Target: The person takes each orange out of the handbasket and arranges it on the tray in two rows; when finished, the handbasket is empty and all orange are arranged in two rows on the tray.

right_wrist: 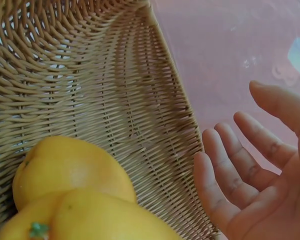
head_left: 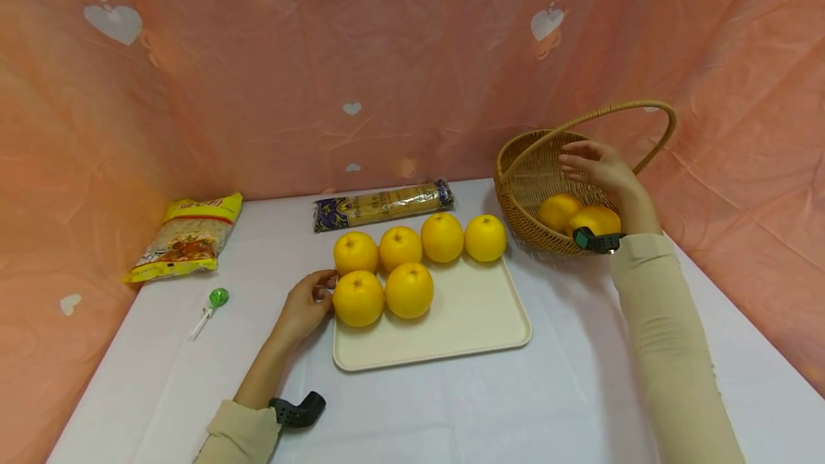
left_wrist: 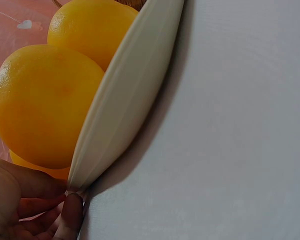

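Observation:
Several round yellow-orange oranges [head_left: 409,291] stand on a cream rectangular tray [head_left: 477,313], grouped along its back and left. At the tray's left edge my left hand [head_left: 308,310] pinches the rim between thumb and fingers; the left wrist view shows the fingertips [left_wrist: 72,212] right at the tray's corner. My right hand [head_left: 599,167] is over the wicker basket [head_left: 531,156], fingers spread and slightly bent, holding nothing. Inside the basket lie two yellow fruits [right_wrist: 72,170], the nearer one with a small green stem spot. The watch-like wrist device overlaps them in the head view.
Behind the tray lies a long pack of spaghetti [head_left: 387,205]. To the left are a yellow snack bag [head_left: 190,235] and a green lollipop [head_left: 218,298]. The basket's tall handle [head_left: 619,109] arches over it. A pink curtain [head_left: 399,56] hangs behind the white-covered table [head_left: 451,407].

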The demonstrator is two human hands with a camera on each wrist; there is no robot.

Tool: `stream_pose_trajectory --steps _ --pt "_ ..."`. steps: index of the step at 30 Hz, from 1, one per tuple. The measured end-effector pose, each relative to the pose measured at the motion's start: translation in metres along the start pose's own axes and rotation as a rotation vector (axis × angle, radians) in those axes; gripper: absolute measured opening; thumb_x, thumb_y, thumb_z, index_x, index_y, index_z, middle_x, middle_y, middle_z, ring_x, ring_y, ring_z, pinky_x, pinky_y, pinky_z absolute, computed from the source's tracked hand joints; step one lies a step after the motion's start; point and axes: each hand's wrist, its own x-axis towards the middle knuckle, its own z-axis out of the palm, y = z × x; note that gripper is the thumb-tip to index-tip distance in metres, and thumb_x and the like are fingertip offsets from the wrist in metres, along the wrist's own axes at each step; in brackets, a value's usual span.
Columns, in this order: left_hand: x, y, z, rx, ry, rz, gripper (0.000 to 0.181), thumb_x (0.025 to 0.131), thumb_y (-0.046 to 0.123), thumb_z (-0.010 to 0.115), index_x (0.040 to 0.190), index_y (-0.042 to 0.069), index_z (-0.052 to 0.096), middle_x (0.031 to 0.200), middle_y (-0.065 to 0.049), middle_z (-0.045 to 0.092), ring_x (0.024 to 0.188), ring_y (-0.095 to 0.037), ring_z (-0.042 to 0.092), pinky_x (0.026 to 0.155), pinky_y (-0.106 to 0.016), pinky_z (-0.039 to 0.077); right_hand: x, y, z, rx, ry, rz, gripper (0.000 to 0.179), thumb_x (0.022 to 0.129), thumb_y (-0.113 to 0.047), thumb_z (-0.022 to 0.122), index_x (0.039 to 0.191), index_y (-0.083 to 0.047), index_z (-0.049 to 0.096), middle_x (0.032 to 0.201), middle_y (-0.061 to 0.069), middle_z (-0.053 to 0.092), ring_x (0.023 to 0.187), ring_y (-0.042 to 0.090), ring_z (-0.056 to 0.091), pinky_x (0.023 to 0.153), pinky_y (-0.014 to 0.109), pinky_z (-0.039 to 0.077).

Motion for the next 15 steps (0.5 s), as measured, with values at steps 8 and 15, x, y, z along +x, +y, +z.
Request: stream_pose_trajectory --steps 8,15 --pt "-0.001 0.001 -0.001 0.005 0.003 -0.004 0.049 0.081 -0.010 0.047 0.130 -0.007 0.045 0.115 -0.023 0.055 0.083 -0.023 0.053 0.063 -0.023 0.051 0.006 0.005 -0.001 0.007 0.003 0.048 0.056 0.090 -0.032 0.057 0.131 0.002 0.042 0.102 -0.014 0.052 0.090 0.000 0.059 0.077 0.016 0.050" --pt "-0.002 0.000 -0.001 0.010 0.005 -0.008 0.049 0.081 -0.010 0.047 0.130 -0.007 0.046 0.115 -0.023 0.055 0.085 -0.023 0.052 0.063 -0.022 0.051 0.010 0.015 -0.001 -0.178 -0.015 0.076 0.063 0.088 -0.040 0.059 0.135 -0.001 0.042 0.098 -0.019 0.053 0.090 0.000 0.055 0.086 0.028 0.048"
